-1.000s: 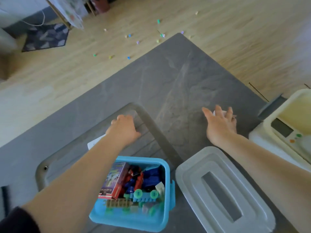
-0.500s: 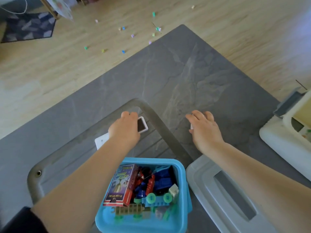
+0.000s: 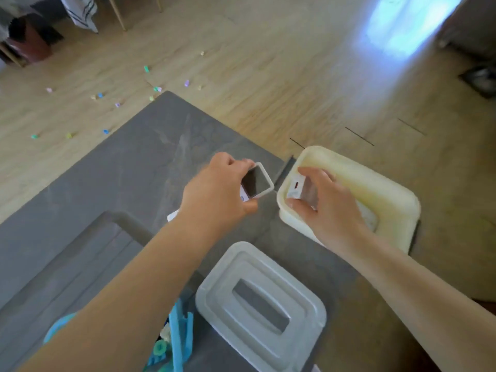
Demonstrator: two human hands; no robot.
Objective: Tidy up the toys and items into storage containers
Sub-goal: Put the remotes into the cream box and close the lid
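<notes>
Head view: left hand (image 3: 214, 194) grip holds white-framed tile (image 3: 257, 183) beside cream container (image 3: 397, 194).

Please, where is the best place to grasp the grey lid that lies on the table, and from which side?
Probably the raised bar across the lid's middle recess. The lid lies flat with its top up, so that handle is exposed from above; come straight down and pinch the bar's long sides. Its rim sits flush on the table, leaving little to catch.

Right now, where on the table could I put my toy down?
The far grey table beyond the left hand is bare. It's crowded near the cream bin, the clear lid and the blue toy box.
</notes>
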